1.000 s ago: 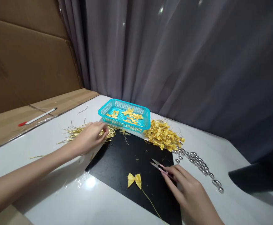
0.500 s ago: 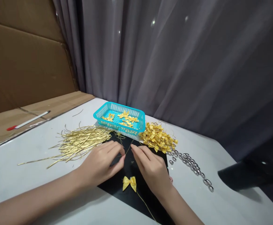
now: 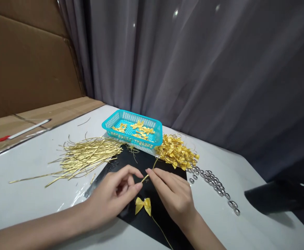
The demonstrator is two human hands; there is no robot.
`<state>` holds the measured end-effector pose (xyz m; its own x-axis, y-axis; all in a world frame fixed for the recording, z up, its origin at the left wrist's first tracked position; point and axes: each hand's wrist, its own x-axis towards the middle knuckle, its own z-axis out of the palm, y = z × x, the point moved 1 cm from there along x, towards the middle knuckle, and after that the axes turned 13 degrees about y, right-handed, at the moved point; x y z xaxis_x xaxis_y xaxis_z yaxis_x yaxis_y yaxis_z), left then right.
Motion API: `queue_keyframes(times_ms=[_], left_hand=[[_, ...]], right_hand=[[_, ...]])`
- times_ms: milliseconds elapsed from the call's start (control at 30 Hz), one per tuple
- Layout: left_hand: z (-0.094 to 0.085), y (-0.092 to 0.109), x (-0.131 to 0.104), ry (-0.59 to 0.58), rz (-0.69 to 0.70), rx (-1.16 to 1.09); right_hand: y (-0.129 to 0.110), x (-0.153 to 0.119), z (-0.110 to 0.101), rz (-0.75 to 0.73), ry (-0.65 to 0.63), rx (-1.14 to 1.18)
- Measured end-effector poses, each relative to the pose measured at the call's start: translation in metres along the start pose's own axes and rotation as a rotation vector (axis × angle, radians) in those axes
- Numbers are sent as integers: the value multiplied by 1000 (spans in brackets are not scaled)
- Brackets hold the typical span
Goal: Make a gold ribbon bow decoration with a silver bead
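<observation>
My right hand (image 3: pixel 171 191) pinches a short gold cord (image 3: pixel 155 162) over a black mat (image 3: pixel 131 163). The cord slants from the gold bows down to my left hand. The thumb and index finger of my left hand (image 3: pixel 119 189) meet the cord's lower end, with a slight gap between the fingertips; its other fingers curl inward. Just below, between my hands, a yellow ribbon bow (image 3: pixel 143 206) lies on the mat, with a thin gold cord (image 3: pixel 160 229) trailing from it toward the bottom edge.
Loose gold cords (image 3: pixel 89 154) lie in a heap at left. A turquoise basket (image 3: pixel 131 140) holds several yellow bows. Beside it are piled gold bows (image 3: pixel 178 151) and silver oval beads (image 3: pixel 214 182). A dark cylinder (image 3: pixel 269 196) lies right, a white-and-red pen (image 3: pixel 29 129) far left.
My left hand has shifted down and its fingers have loosened. The cord between my hands is now tilted differently and shows more clearly. The view has moved slightly.
</observation>
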<state>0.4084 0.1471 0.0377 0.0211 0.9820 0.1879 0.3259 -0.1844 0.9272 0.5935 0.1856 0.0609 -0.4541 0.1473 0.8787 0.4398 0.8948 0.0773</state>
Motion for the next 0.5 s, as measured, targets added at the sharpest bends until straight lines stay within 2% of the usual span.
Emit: queue_keyframes(times_ms=[67,167,267,500], left_hand=[[4,-2,0,-66,-242,-269],[7,-5,2,-145,-432,-531],[7,-9,5,-163,-472,-615],[4,-11,2,-169,-446,-511]], right_hand=[[0,2,-2,-42,3,9],[-1,3,-3,-78,-10,29],[-2,1,0,-77,-36,53],[7,-15,1,47,-30,73]])
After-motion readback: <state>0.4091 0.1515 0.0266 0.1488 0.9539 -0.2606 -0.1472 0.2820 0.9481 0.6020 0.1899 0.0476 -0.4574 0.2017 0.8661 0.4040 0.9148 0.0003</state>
